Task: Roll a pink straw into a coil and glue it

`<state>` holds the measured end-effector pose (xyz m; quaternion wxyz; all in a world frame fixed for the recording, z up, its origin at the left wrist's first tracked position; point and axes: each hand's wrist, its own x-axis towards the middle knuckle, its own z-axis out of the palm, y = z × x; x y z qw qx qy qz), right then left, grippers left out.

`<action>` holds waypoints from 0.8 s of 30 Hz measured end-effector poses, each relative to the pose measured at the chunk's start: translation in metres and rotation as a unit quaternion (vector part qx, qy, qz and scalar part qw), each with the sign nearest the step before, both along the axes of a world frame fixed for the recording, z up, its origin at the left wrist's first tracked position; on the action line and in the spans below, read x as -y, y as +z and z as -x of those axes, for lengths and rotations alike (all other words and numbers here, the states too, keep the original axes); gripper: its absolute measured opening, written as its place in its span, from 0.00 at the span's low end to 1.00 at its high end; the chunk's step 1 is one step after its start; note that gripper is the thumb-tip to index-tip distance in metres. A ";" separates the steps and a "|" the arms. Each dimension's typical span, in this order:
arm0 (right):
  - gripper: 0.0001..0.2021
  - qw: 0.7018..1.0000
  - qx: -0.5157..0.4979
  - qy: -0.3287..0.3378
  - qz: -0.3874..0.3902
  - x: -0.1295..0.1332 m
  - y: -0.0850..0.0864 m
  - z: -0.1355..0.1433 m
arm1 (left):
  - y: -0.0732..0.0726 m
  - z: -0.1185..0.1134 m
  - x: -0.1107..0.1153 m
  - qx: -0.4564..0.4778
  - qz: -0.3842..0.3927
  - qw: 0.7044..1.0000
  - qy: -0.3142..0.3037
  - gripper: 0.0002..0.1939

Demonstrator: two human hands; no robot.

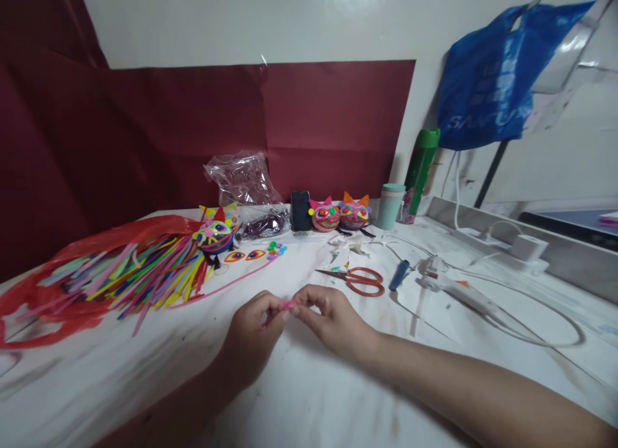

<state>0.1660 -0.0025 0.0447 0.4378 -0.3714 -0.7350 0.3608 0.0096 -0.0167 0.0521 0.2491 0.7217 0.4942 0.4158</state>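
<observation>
My left hand and my right hand meet over the white table, fingertips pinched together. Between them is a small piece of pink pipe cleaner, mostly covered by the fingers, and both hands grip it. Beyond the left hand a long pink pipe cleaner lies in a curve. Two paper eyes and several coloured buttons rest near its far end. Orange-handled scissors lie just beyond my right hand, blades pointing left.
Many coloured pipe cleaners spread over a red plastic bag at left. Behind stand decorated cat-faced balls, a dark phone and a mint cup. At right lie a glue gun, its cable and a blue-handled tool.
</observation>
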 end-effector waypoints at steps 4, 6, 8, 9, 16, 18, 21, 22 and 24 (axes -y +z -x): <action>0.08 0.997 0.064 -0.016 -0.029 -0.001 0.002 -0.003 | -0.002 0.003 -0.004 -0.054 0.002 0.999 -0.004 0.07; 0.07 0.992 0.109 -0.011 -0.055 -0.002 0.003 -0.005 | -0.004 0.005 -0.006 -0.084 -0.021 0.996 -0.009 0.07; 0.06 0.985 0.145 0.006 -0.092 -0.002 0.003 -0.007 | -0.006 0.006 -0.007 -0.109 -0.047 0.993 -0.016 0.08; 0.06 0.982 0.156 0.014 -0.109 -0.002 0.003 -0.008 | -0.007 0.006 -0.007 -0.122 -0.060 0.990 -0.022 0.08; 0.05 0.997 0.043 0.057 0.032 -0.004 0.003 -0.006 | -0.003 0.005 -0.003 -0.081 -0.046 0.996 -0.013 0.08; 0.11 0.992 -0.041 0.079 0.093 -0.006 0.002 -0.004 | 0.000 0.004 -0.002 -0.024 -0.007 1.000 0.007 0.09; 0.16 0.986 -0.094 0.072 0.115 -0.005 0.001 0.000 | 0.001 0.002 -0.002 0.027 0.023 0.999 -0.002 0.09; 0.17 0.987 -0.098 0.063 0.114 -0.004 0.001 0.001 | 0.000 0.001 -0.002 0.037 0.029 0.999 -0.007 0.09; 0.17 0.987 -0.107 0.047 0.109 -0.003 0.000 0.002 | -0.002 -0.001 -0.002 0.049 0.042 0.998 -0.008 0.09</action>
